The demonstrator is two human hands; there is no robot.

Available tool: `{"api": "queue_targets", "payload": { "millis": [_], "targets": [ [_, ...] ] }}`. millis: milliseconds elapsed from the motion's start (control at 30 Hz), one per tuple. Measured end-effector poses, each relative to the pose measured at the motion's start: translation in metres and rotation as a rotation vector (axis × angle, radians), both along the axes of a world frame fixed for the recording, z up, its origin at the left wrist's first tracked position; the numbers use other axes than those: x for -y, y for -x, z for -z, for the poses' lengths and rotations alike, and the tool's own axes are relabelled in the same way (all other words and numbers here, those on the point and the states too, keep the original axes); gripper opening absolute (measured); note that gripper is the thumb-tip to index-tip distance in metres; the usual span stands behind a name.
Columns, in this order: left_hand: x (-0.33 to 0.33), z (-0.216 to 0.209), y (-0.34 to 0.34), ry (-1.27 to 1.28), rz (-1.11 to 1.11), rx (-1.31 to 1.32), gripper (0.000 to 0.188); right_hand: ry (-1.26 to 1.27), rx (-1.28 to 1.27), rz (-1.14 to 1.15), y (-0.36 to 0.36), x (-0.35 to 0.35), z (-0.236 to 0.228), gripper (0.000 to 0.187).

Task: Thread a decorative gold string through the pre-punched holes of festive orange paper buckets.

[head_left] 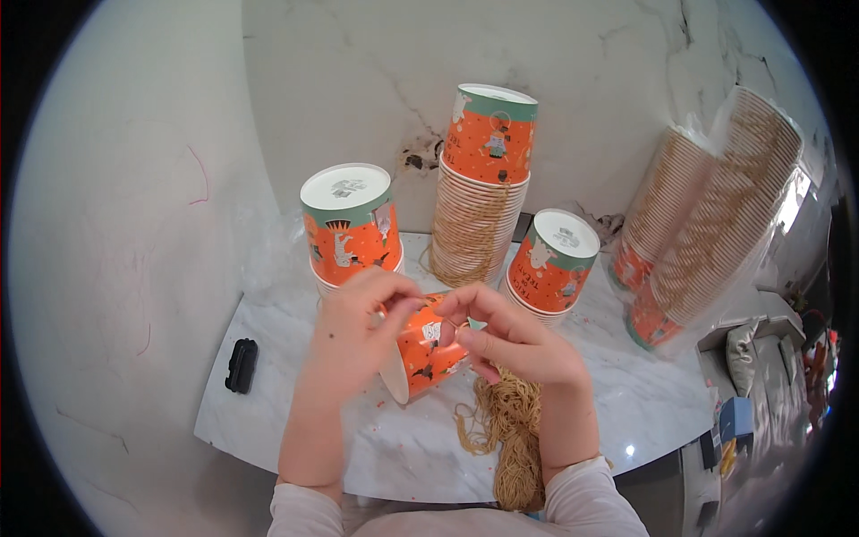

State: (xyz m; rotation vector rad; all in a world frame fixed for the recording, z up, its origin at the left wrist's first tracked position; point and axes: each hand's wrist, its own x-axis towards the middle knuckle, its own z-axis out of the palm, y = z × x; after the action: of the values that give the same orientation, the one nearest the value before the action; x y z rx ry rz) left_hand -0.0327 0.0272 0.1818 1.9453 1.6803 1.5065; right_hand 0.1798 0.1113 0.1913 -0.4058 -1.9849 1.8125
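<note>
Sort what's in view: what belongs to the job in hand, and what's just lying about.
Belongs, it seems:
orange cup at the left hand and right hand
tan cord bundle
upturned cup stacks
bagged cup stacks

Apparently just lying about:
small black object
blue object

Cup [416, 353] before stacks [474, 228], left of twine [516, 434]

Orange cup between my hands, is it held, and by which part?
I can't tell. The left hand is pinched over the orange cup, the right hand curls near its green base end, but whether either grips it is unclear.
</note>
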Motion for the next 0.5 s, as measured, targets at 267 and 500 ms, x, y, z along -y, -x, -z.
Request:
{"api": "queue_targets", "payload": {
  "millis": [267,500],
  "targets": [
    [0.019,-0.011,0.057,-0.15,-0.354,0.019,0.006,-0.623,0.267,0.29,-0.059,-0.036,0.0,0.025],
    [0.02,-0.011,0.038,0.015,-0.021,0.02,0.007,-0.832,0.495,0.886,-0.073,-0.046,0.002,0.015]
  ]
}}
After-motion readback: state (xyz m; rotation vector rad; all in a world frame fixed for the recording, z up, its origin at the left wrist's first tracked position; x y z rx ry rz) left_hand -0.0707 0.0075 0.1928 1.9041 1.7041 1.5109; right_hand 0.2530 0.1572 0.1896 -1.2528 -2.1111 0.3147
